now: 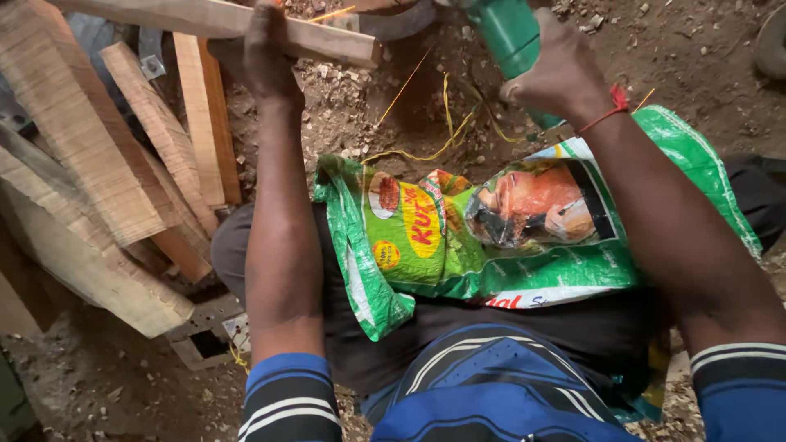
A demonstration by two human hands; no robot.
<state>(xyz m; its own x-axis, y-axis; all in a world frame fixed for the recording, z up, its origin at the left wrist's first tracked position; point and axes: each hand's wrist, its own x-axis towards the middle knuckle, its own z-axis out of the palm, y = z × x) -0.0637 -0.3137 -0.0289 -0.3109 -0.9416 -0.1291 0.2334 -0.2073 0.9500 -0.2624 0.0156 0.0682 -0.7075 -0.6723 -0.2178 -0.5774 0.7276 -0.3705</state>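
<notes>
Dirt floor (671, 49), littered with chips. My left hand (266, 49) clamps the wooden plank (327, 41), stiff and light, held mid-length at top. My right hand (557, 78) grips the green power tool (508, 33), likely heavy.

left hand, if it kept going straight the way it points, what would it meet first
The left hand already grips the wooden plank at the top; straight beyond lies the frame edge, so nothing further shows, though depth is unclear.
</notes>
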